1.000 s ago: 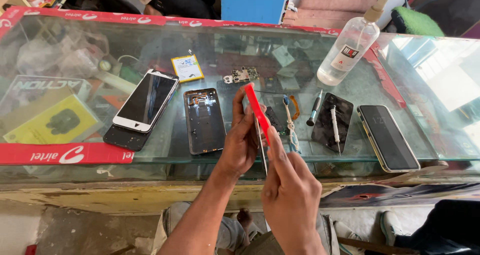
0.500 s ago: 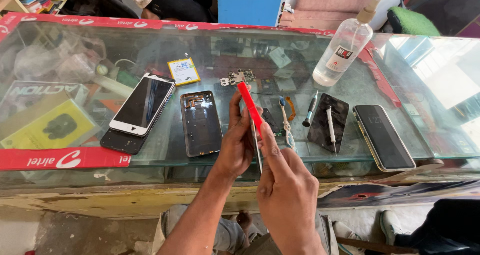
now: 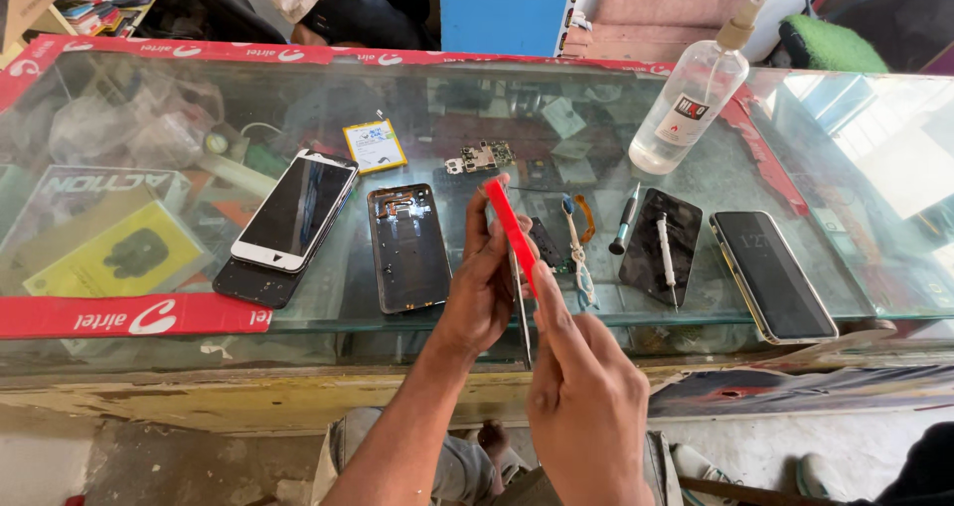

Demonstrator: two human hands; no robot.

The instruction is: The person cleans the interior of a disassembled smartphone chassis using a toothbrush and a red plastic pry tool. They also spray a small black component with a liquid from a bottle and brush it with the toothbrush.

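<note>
Between my two hands I hold a thin phone panel (image 3: 521, 289) edge-on above the glass counter's front edge, so it shows as a dark narrow sliver standing nearly upright. A slim red strip (image 3: 512, 233) lies against its upper part, slanting from my left fingertips down toward my right forefinger.

sunlit glass counter (image 3: 199, 88) (red-edged), blue panel (image 3: 507, 9) behind.
</note>
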